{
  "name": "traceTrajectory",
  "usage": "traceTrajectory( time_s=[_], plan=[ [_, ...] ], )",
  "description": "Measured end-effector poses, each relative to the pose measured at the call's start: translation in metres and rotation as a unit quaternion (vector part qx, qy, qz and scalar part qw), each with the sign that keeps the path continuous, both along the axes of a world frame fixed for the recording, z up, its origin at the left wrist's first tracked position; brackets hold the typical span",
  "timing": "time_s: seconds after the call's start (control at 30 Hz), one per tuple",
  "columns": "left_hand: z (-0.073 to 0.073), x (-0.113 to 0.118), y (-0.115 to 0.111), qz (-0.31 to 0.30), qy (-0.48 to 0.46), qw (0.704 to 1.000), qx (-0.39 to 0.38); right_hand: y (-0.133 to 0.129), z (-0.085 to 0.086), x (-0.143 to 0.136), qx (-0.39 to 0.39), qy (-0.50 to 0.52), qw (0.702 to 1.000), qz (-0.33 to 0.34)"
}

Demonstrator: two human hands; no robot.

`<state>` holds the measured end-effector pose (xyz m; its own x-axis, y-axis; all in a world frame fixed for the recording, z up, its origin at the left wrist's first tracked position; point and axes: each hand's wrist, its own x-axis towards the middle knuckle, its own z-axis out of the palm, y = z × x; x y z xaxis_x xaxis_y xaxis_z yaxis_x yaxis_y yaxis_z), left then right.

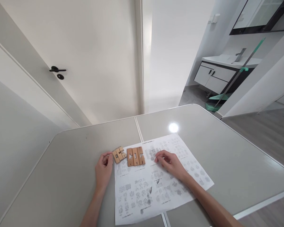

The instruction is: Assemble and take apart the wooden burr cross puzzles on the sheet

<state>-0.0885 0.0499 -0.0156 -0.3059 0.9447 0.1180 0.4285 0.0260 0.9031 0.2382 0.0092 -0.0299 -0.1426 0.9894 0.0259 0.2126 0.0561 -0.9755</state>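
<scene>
A printed instruction sheet point(156, 186) lies flat on the grey table point(66, 176). At its top left edge rest two groups of notched wooden puzzle bars: a tilted group point(119, 154) and a straight row of three point(135, 156). My left hand point(103, 168) rests on the table with its fingertips touching the tilted group. My right hand point(171, 164) lies on the sheet just right of the row, fingers curled, holding nothing.
A seam point(138, 129) runs down the middle of the table. Behind stands a white door with a black handle point(57, 70). At the right, a bathroom with a sink cabinet point(217, 75) and a green broom point(236, 75).
</scene>
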Motion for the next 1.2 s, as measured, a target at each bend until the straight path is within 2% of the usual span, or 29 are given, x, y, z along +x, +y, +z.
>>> traceTrajectory(
  time_s=[0.17, 0.33, 0.47, 0.57, 0.67, 0.8, 1.0, 1.2],
  plan=[
    [-0.001, -0.001, 0.000, -0.006, -0.003, 1.000, 0.004, 0.000, 0.003, -0.001, 0.008, 0.005, 1.000, -0.002],
    [-0.002, 0.000, -0.003, 0.013, -0.002, 1.000, 0.019, 0.000, 0.002, 0.000, 0.007, 0.004, 1.000, 0.000],
    [-0.002, 0.001, -0.005, 0.013, 0.035, 0.999, 0.024, -0.001, 0.000, 0.000, 0.017, 0.001, 1.000, 0.016],
    [-0.002, 0.002, -0.006, -0.012, 0.114, 0.992, 0.054, -0.001, 0.002, 0.000, 0.012, 0.000, 1.000, 0.018],
    [-0.002, 0.001, -0.005, -0.066, 0.208, 0.971, 0.094, 0.000, 0.002, 0.000, 0.006, -0.005, 1.000, 0.015],
    [-0.004, -0.002, 0.000, -0.121, 0.279, 0.948, 0.099, -0.001, 0.001, 0.000, -0.001, -0.008, 1.000, 0.015],
    [-0.012, -0.001, 0.010, -0.163, 0.293, 0.940, 0.070, -0.002, 0.003, -0.001, -0.008, -0.015, 1.000, 0.014],
    [-0.018, -0.001, 0.014, -0.172, 0.283, 0.943, 0.039, -0.001, 0.002, -0.002, -0.012, -0.033, 0.999, 0.017]
  ],
)
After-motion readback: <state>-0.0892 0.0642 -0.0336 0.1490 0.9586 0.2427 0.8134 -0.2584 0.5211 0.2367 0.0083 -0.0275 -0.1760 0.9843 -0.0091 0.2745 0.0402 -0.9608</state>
